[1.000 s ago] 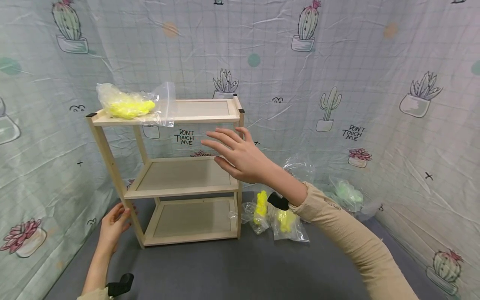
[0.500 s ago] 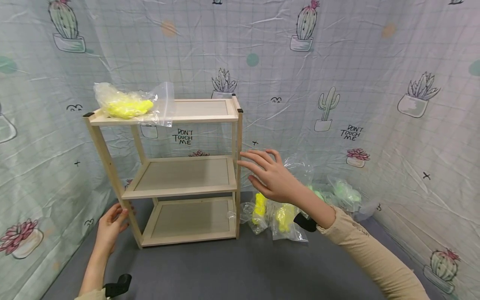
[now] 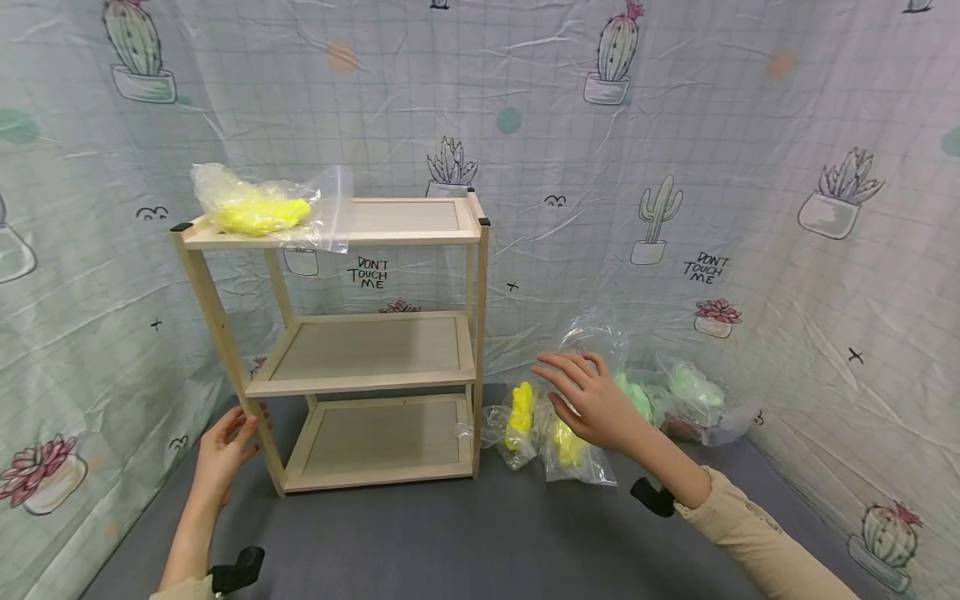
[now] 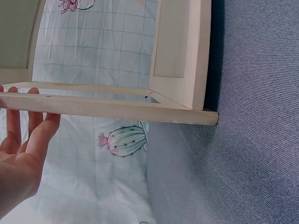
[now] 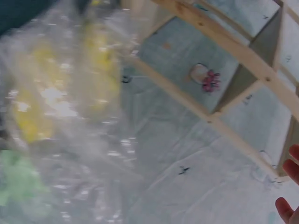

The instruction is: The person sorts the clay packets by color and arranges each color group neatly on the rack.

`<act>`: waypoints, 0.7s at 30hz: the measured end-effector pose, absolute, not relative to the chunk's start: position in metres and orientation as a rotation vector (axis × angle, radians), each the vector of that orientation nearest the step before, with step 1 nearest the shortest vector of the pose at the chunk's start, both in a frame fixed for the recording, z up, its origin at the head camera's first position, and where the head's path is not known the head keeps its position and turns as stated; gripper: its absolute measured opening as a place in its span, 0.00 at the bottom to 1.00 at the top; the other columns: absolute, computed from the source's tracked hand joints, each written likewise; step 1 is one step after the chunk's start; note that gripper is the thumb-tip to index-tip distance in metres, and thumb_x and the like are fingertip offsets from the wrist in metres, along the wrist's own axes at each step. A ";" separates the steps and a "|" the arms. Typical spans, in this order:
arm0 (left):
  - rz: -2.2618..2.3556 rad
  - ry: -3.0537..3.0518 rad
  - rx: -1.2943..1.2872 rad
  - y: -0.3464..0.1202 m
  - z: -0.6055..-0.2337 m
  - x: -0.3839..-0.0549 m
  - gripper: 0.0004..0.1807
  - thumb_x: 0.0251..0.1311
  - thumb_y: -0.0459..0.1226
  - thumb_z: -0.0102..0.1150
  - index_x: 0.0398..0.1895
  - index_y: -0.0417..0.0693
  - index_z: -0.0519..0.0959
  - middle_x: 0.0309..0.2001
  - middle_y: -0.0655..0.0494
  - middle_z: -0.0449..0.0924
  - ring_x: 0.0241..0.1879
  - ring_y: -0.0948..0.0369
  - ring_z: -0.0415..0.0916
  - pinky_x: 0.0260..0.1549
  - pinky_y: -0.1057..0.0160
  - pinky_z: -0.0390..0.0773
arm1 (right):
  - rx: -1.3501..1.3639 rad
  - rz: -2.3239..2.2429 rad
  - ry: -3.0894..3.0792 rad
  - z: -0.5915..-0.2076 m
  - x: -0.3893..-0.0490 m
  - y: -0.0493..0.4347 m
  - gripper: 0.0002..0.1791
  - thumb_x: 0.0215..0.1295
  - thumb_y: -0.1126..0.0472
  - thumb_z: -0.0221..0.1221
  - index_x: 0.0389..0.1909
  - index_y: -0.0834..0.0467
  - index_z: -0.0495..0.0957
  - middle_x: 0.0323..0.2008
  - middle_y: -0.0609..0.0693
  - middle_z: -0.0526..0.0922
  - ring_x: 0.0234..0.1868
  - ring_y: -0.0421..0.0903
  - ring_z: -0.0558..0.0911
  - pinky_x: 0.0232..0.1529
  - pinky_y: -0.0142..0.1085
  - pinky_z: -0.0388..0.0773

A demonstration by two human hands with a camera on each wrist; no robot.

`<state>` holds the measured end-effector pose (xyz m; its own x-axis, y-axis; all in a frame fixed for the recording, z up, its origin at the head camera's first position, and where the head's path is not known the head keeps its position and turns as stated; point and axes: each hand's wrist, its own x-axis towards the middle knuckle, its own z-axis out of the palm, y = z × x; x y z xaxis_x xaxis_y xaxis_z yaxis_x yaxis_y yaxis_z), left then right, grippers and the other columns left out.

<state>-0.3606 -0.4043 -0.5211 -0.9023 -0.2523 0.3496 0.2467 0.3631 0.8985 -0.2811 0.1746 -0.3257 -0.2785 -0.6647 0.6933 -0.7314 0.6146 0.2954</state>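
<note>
1. Where I have the left hand, its fingers curl round the left front post of a three-tier wooden shelf unit, which stands upright to the right of this grip.
2. Above and right of that grip, a clear top-tier bag with bright yellow contents overhangs the front edge.
3. Beyond the unit, left of and below my right hand, a slim yellow bag and a wider yellow bag sit on the grey surface.
4. My right hand is released, fingers loosely spread, holding nothing.
5. Right of it, I see a pale green bag.
</note>
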 end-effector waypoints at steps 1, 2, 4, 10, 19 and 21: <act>-1.554 -2.200 0.008 -0.404 -0.521 -0.360 0.25 0.61 0.53 0.43 0.60 0.57 0.66 0.49 0.60 0.72 0.44 0.80 0.71 0.33 0.65 0.76 | 1.092 0.097 -2.009 -0.331 -0.282 0.179 0.24 0.70 0.50 0.33 0.54 0.58 0.70 0.53 0.55 0.72 0.53 0.50 0.70 0.48 0.51 0.62; -1.544 -2.205 0.010 -0.403 -0.521 -0.360 0.25 0.61 0.53 0.43 0.60 0.57 0.66 0.49 0.61 0.72 0.44 0.80 0.71 0.34 0.64 0.76 | 1.087 0.090 -2.002 -0.338 -0.283 0.183 0.23 0.70 0.51 0.34 0.53 0.58 0.71 0.52 0.56 0.73 0.53 0.50 0.71 0.47 0.51 0.62; -1.544 -2.205 0.015 -0.402 -0.520 -0.360 0.25 0.61 0.53 0.43 0.60 0.57 0.66 0.49 0.61 0.72 0.43 0.80 0.71 0.33 0.66 0.76 | 1.079 0.076 -1.995 -0.350 -0.285 0.191 0.23 0.70 0.52 0.34 0.52 0.59 0.72 0.51 0.56 0.74 0.52 0.50 0.72 0.46 0.50 0.63; -1.533 -2.211 0.029 -0.400 -0.518 -0.358 0.25 0.61 0.54 0.42 0.60 0.58 0.65 0.49 0.61 0.72 0.44 0.80 0.71 0.39 0.53 0.76 | 1.055 -0.011 -1.990 -0.382 -0.291 0.208 0.24 0.70 0.53 0.31 0.49 0.60 0.73 0.47 0.55 0.76 0.48 0.49 0.74 0.43 0.49 0.65; -1.540 -2.215 0.027 -0.402 -0.519 -0.358 0.25 0.61 0.54 0.41 0.60 0.58 0.66 0.50 0.62 0.72 0.44 0.80 0.71 0.36 0.64 0.77 | 1.015 -0.080 -2.085 -0.425 -0.295 0.224 0.30 0.70 0.45 0.28 0.51 0.60 0.71 0.50 0.57 0.75 0.50 0.55 0.73 0.41 0.50 0.64; -1.558 -2.205 0.018 -0.402 -0.518 -0.358 0.25 0.61 0.54 0.42 0.60 0.56 0.66 0.49 0.62 0.72 0.44 0.79 0.72 0.34 0.68 0.76 | 1.019 -0.075 -2.111 -0.433 -0.296 0.228 0.28 0.69 0.44 0.35 0.52 0.60 0.71 0.52 0.59 0.73 0.52 0.57 0.71 0.41 0.51 0.63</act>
<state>-0.3575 -0.4018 -0.5180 -0.9040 -0.2569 0.3419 0.2363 0.3661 0.9000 -0.2956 0.2277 -0.4334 -0.3786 -0.6873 0.6200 -0.6414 0.6777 0.3596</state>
